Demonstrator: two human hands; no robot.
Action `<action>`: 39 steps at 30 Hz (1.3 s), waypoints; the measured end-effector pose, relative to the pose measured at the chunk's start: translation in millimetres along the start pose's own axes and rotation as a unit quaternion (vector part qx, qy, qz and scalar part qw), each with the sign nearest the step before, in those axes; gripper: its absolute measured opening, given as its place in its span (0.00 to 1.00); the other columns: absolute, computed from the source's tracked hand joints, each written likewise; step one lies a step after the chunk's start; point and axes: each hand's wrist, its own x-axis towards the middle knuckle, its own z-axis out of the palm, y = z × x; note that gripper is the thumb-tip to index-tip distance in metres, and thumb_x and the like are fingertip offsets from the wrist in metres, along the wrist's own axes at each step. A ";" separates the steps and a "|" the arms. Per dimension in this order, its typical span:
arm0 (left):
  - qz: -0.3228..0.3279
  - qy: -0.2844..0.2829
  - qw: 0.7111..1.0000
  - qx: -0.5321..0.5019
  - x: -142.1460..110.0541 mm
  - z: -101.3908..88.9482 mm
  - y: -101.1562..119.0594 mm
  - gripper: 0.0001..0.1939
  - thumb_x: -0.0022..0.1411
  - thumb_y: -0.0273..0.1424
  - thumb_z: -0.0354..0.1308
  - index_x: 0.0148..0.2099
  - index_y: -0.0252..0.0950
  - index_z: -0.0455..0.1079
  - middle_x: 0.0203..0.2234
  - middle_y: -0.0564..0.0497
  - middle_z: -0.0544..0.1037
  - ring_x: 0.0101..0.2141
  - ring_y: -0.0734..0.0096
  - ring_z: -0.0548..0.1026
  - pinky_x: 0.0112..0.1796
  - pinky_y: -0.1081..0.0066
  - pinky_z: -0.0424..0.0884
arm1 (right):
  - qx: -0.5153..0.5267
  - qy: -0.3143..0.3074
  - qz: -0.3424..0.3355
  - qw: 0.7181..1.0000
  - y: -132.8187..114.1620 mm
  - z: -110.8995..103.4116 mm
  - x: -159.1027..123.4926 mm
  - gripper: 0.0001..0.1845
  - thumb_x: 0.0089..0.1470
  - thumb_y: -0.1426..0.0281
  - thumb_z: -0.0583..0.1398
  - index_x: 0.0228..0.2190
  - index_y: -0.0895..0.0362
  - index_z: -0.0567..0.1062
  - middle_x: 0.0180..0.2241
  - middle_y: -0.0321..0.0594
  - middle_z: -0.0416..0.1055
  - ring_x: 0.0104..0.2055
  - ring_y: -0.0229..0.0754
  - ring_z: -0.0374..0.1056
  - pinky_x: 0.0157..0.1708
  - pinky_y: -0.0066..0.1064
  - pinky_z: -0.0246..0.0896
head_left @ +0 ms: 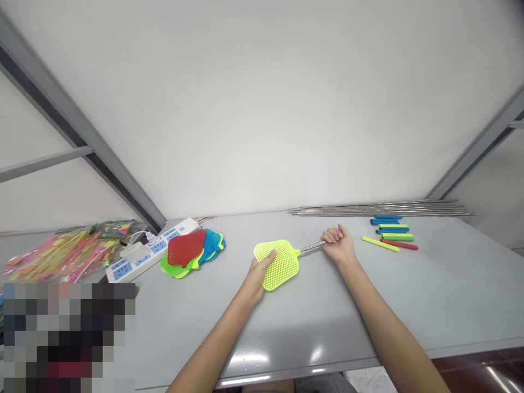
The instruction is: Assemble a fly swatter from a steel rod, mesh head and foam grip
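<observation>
A yellow-green plastic fly swatter head [280,266] lies flat on the grey table [442,295], joined to a thin metal handle [313,246]. My left hand [257,275] grips the near edge of the mesh head, with its fingers over the plastic. My right hand [339,245] is curled around the metal handle just beyond the head. The far end of the handle is hidden inside that fist.
To the left lie a pile of red, green and blue swatter heads [190,252], a white power strip [151,250] and a bag of colourful swatter parts [67,254]. Long metal rods [380,208] and coloured foam grips [393,232] lie at the table's back right.
</observation>
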 end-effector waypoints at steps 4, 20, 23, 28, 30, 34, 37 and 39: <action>-0.001 0.008 1.000 0.002 -1.6 1.8 -0.1 0.19 0.49 0.35 0.56 0.43 0.31 0.65 0.38 0.41 0.72 0.36 0.61 0.72 0.38 0.65 0.68 | 0.008 0.005 0.002 1.000 2.8 0.3 -0.7 0.19 0.48 0.72 0.49 0.13 0.57 0.44 0.10 0.29 0.41 0.12 0.31 0.42 0.11 0.23 0.45; -0.018 0.001 1.000 -0.023 -3.2 -0.3 1.1 0.19 0.49 0.35 0.56 0.43 0.31 0.66 0.40 0.41 0.71 0.38 0.61 0.71 0.39 0.66 0.68 | -0.008 -0.041 -0.028 0.999 6.2 1.4 -4.5 0.20 0.50 0.70 0.49 0.13 0.57 0.44 0.10 0.28 0.40 0.12 0.31 0.41 0.11 0.23 0.45; -0.028 0.010 0.999 -0.026 -2.3 -1.9 0.8 0.20 0.48 0.35 0.56 0.43 0.31 0.65 0.39 0.40 0.71 0.38 0.61 0.71 0.38 0.66 0.68 | -0.014 -0.041 -0.030 0.999 6.9 1.9 -4.6 0.20 0.50 0.70 0.48 0.13 0.57 0.44 0.10 0.28 0.40 0.12 0.31 0.40 0.11 0.23 0.45; -0.022 0.005 0.999 -0.032 -1.3 -2.7 -0.5 0.19 0.48 0.35 0.56 0.43 0.31 0.65 0.40 0.41 0.71 0.38 0.62 0.71 0.40 0.66 0.67 | -0.022 -0.043 -0.035 0.998 7.9 2.4 -4.1 0.20 0.50 0.70 0.48 0.13 0.57 0.44 0.09 0.28 0.41 0.12 0.31 0.41 0.11 0.23 0.45; -0.018 0.003 0.999 -0.031 -1.4 -2.2 -0.5 0.19 0.49 0.35 0.56 0.43 0.31 0.66 0.39 0.41 0.72 0.38 0.62 0.71 0.40 0.67 0.67 | -0.029 -0.047 -0.037 0.998 7.9 2.1 -4.1 0.20 0.50 0.70 0.49 0.13 0.57 0.45 0.09 0.28 0.41 0.12 0.30 0.41 0.11 0.23 0.45; -0.015 0.011 1.000 -0.024 -2.1 -1.1 0.2 0.18 0.49 0.34 0.56 0.43 0.31 0.66 0.38 0.42 0.72 0.37 0.63 0.72 0.39 0.67 0.68 | -0.035 -0.050 -0.034 0.998 8.0 1.7 -4.4 0.20 0.49 0.70 0.49 0.14 0.57 0.45 0.10 0.28 0.41 0.12 0.30 0.42 0.11 0.23 0.46; -0.018 0.016 0.999 -0.022 -2.5 -1.0 0.5 0.18 0.49 0.34 0.56 0.43 0.32 0.66 0.37 0.42 0.73 0.36 0.63 0.72 0.39 0.67 0.68 | -0.028 -0.048 -0.030 0.998 8.5 2.5 -4.5 0.19 0.49 0.70 0.49 0.14 0.57 0.45 0.10 0.28 0.42 0.12 0.30 0.42 0.11 0.23 0.46; -0.019 0.017 0.999 -0.021 -2.8 -1.0 0.6 0.18 0.49 0.35 0.56 0.43 0.32 0.66 0.37 0.42 0.73 0.36 0.63 0.72 0.39 0.67 0.68 | -0.030 -0.048 -0.031 0.998 8.6 3.4 -4.5 0.19 0.49 0.70 0.49 0.14 0.57 0.45 0.10 0.28 0.42 0.12 0.30 0.42 0.11 0.23 0.46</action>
